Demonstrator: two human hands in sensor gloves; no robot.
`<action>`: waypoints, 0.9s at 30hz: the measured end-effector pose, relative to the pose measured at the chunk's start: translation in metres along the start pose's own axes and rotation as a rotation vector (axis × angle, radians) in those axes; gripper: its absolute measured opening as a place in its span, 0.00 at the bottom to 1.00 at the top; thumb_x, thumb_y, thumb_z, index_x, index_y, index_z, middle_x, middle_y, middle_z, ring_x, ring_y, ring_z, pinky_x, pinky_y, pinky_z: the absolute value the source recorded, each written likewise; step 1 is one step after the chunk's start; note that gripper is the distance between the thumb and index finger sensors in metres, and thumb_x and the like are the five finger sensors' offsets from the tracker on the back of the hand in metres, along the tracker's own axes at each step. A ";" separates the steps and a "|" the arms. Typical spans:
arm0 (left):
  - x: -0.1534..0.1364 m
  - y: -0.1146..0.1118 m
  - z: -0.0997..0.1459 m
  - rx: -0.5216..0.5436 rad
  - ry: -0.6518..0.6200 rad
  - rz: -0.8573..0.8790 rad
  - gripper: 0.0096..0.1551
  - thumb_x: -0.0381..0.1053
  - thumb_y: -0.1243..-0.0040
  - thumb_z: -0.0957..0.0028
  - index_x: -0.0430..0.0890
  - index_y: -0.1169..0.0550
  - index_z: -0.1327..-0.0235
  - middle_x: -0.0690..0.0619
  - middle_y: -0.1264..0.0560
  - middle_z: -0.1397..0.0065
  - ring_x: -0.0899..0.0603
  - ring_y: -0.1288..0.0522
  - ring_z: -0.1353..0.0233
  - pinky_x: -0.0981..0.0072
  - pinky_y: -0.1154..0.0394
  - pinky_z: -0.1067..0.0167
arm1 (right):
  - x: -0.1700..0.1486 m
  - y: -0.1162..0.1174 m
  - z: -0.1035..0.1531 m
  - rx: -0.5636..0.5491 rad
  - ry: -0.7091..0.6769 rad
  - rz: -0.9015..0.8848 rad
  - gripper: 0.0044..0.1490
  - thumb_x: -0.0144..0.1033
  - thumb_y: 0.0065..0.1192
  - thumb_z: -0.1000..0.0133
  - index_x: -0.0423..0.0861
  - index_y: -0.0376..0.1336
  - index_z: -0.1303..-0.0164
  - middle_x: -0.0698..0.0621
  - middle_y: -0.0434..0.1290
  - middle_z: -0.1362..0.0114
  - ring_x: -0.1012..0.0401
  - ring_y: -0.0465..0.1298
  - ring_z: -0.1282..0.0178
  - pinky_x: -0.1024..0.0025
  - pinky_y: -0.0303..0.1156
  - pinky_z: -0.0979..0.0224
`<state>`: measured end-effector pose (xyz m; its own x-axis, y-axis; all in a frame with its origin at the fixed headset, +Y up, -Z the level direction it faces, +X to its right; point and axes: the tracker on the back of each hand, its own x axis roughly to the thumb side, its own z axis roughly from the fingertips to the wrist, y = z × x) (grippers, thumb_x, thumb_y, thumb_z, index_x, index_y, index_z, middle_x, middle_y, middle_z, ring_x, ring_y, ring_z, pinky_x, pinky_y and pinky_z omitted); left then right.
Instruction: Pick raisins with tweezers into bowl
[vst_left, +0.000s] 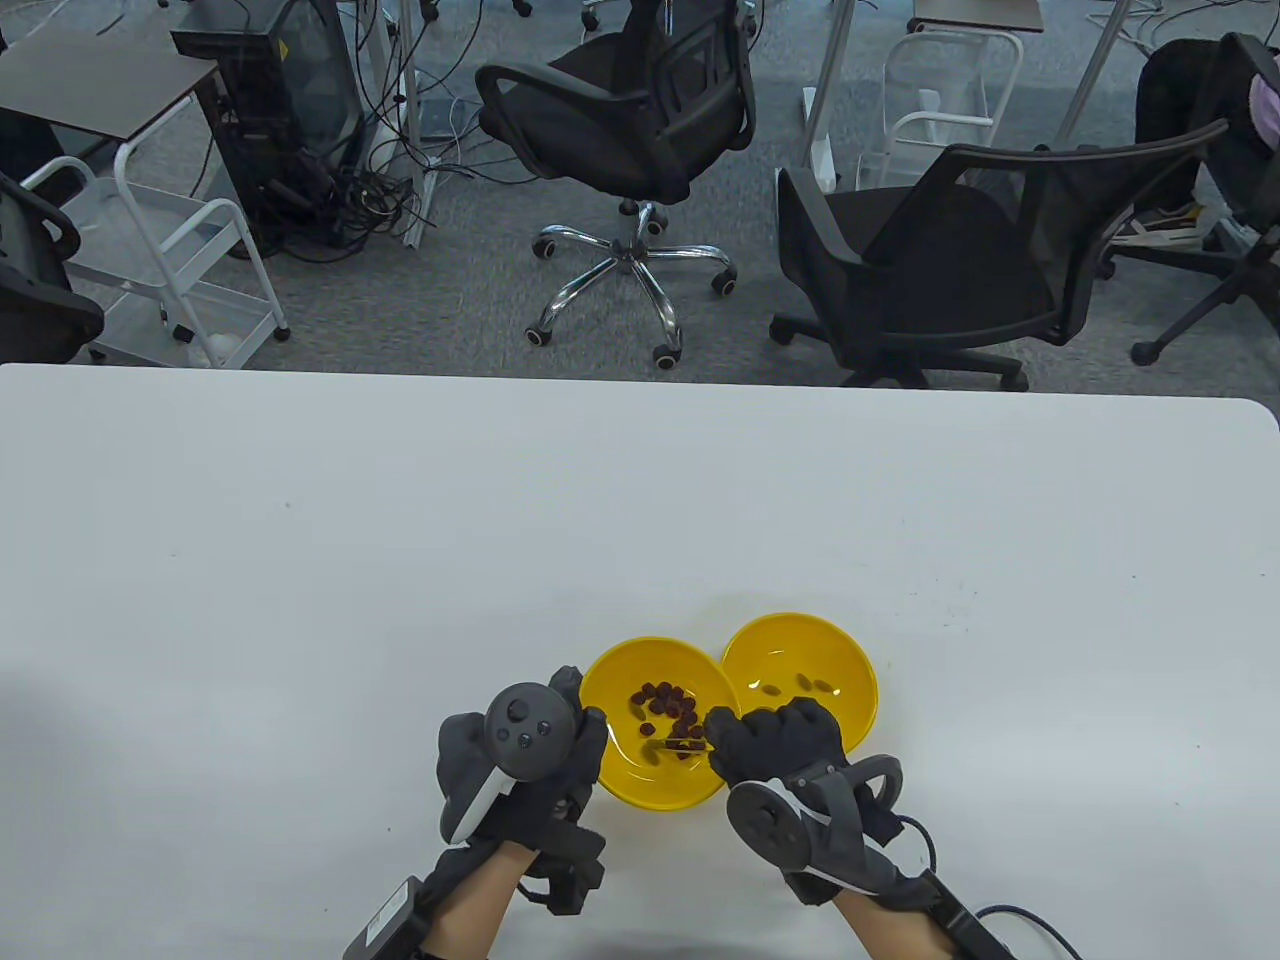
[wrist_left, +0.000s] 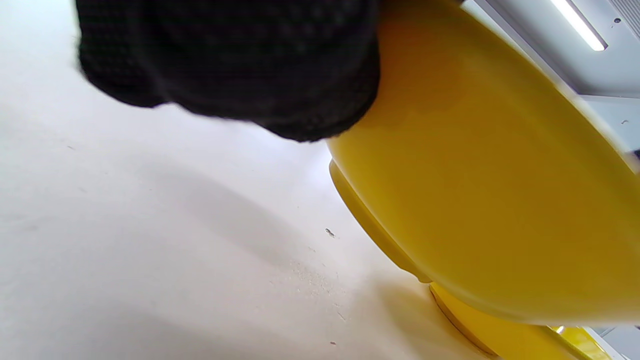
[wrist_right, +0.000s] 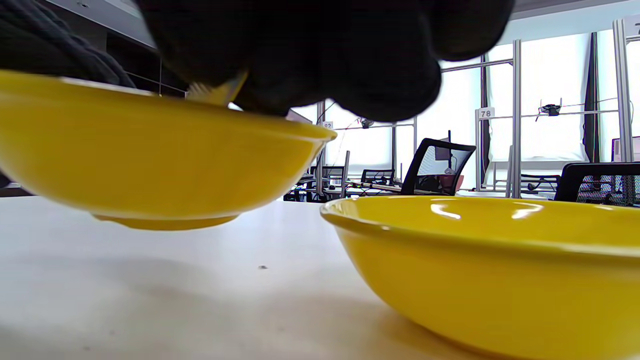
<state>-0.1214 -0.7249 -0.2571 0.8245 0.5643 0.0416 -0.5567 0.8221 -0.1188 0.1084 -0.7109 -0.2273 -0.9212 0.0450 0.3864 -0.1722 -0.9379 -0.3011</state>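
The raisins (vst_left: 668, 708) lie in the left bowl (vst_left: 612, 765), under the tweezers (vst_left: 680, 744) pinched in the right hand (vst_left: 775, 745). The left hand (vst_left: 540, 745) grips that bowl's rim. Three raisins lie in the right bowl (vst_left: 850, 665). Only the right wrist view shows a "78" sign (wrist_right: 485, 113) past the worktop (vst_left: 400, 560).

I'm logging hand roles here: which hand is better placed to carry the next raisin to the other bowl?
Right. The right hand holds the tweezers over the raisins; the left hand only grips the left bowl.
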 end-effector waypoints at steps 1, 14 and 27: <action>0.000 0.000 0.000 0.002 0.001 -0.001 0.34 0.49 0.52 0.41 0.27 0.35 0.31 0.47 0.14 0.67 0.55 0.17 0.76 0.56 0.17 0.58 | -0.001 -0.001 0.000 -0.007 0.002 -0.003 0.27 0.41 0.63 0.52 0.46 0.75 0.45 0.52 0.78 0.52 0.60 0.81 0.59 0.46 0.67 0.31; -0.009 0.005 -0.004 0.024 0.046 -0.024 0.34 0.49 0.52 0.41 0.27 0.35 0.31 0.47 0.14 0.67 0.55 0.17 0.76 0.56 0.17 0.58 | -0.041 -0.023 -0.002 -0.115 0.173 -0.097 0.27 0.41 0.64 0.52 0.46 0.75 0.45 0.52 0.78 0.52 0.60 0.80 0.59 0.46 0.66 0.30; -0.011 0.006 -0.005 0.019 0.057 -0.022 0.34 0.49 0.52 0.41 0.27 0.35 0.32 0.47 0.14 0.67 0.55 0.17 0.76 0.56 0.17 0.58 | -0.095 0.011 -0.011 -0.008 0.379 0.104 0.27 0.40 0.64 0.52 0.45 0.76 0.45 0.51 0.78 0.51 0.60 0.80 0.59 0.46 0.66 0.30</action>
<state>-0.1330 -0.7265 -0.2631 0.8404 0.5417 -0.0128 -0.5401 0.8356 -0.1000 0.1905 -0.7215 -0.2772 -0.9971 0.0755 0.0043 -0.0727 -0.9415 -0.3291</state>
